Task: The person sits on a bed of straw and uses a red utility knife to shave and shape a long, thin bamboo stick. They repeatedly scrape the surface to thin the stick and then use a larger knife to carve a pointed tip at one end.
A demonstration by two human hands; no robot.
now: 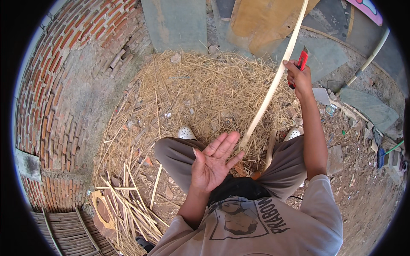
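Observation:
My right hand (pixel 300 80) is raised at the upper right, its fingers closed around a red utility knife (pixel 303 60). The thumb of that hand presses on a long pale strip (pixel 270 92), apparently bamboo. From the top edge the strip slants down to the left, with its lower end close to my left hand. Palm up and fingers spread, my left hand (pixel 212 164) is above my lap and holds nothing. Whether its fingertips touch the strip, I cannot tell.
Thin shavings (pixel 205 85) cover the ground ahead of my feet. Several cut strips (pixel 128 209) lie in a pile at lower left, beside a wooden piece with a round hole (pixel 102 209). A brick wall (pixel 55 106) rises on the left. Grey panels (pixel 175 25) lean at the back.

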